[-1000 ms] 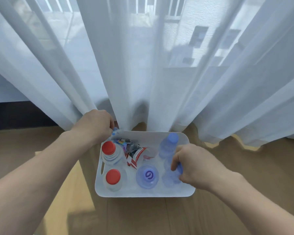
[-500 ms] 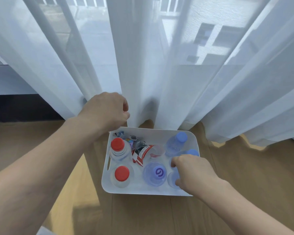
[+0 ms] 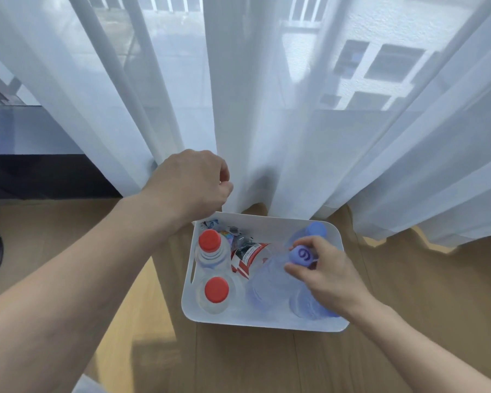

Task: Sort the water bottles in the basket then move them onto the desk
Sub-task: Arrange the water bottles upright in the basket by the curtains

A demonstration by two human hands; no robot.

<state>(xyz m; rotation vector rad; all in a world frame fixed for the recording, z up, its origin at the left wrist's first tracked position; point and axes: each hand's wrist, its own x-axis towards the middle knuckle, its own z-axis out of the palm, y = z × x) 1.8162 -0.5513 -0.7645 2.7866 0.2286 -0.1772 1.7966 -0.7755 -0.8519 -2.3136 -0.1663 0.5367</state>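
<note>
Nearest on the floor, the white basket [image 3: 267, 321] holds the bottles; right hand [image 3: 329, 276] pinches the purple cap [image 3: 301, 255] of a blue bottle [image 3: 270, 287], seemingly mid-sort. Farther back, left hand [image 3: 187, 185] hovers curled, apparently empty. Next probably calls for a straight lift clear of its neighbours.

bright daylight through sheer curtain [image 3: 267, 109] | soft shadows on floor [image 3: 408, 279] | wide-angle edge bending | slight blur

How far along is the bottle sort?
Early. Done: two red-capped bottles stand together at the left of the basket. In hand: right hand grips the logo-capped bottle by its cap. Left: every bottle is in the basket; no desk in view.
</note>
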